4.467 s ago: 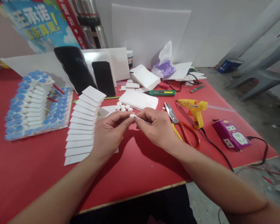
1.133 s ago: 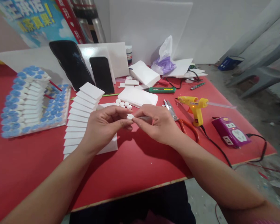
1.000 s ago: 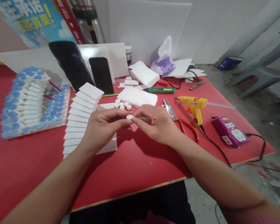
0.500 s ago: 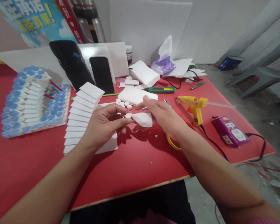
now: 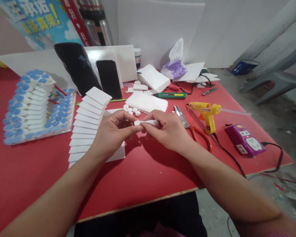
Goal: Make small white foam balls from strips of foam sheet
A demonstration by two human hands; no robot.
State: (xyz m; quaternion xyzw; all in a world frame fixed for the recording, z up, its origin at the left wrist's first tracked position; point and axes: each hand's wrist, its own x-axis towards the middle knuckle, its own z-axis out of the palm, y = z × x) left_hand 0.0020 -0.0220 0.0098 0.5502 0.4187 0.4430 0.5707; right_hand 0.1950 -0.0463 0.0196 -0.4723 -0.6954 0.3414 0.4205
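Note:
Over the red table, my left hand pinches the round end of a piece of white tissue wrapped about something small and disc-shaped. The loose tail runs to the right, gathered into a narrow roll. My right hand grips that tail between thumb and fingers, close beside the left fingertips. Just behind the hands lies a cluster of small white wrapped rounds. A stack of white tissue sheets is beyond them. Stepped white strips on a white board sit left of my left hand.
Orange-handled scissors, a yellow glue gun and a purple power socket box lie on the right. Behind are a green cutter knife and two upright phones. A blue-and-white stair model stands at left.
My right hand has turned and closed on the tissue's tail, which was spread wide and is now narrow. Its shift uncovers the scissors; the yellow ring beneath it is no longer seen.

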